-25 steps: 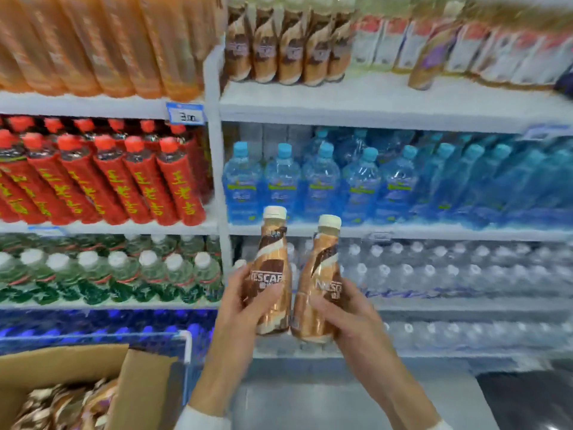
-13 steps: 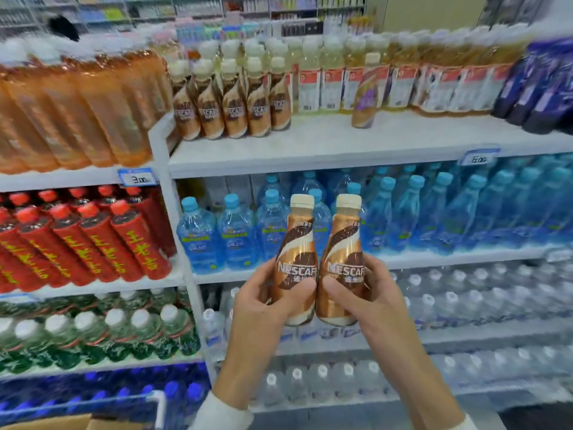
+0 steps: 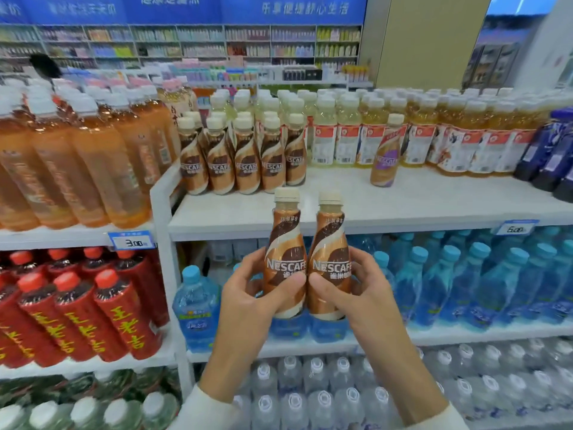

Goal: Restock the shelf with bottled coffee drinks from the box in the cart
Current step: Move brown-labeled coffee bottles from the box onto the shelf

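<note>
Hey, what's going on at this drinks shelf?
A person is restocking coffee drinks. The left hand grips the left bottle and the right hand the right bottle, upright and side by side before the shelf. Neither is set down yet. A row of the same bottles stands at the shelf's left end, bare space beside it.

glossy plastic coffee bottles (image 3: 307,259), matt white shelf (image 3: 403,209)

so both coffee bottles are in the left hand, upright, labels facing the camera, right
Not both in the left hand: the head view shows the left hand gripping the left coffee bottle and the right hand gripping the right coffee bottle. Both are upright, labels facing the camera.
</note>
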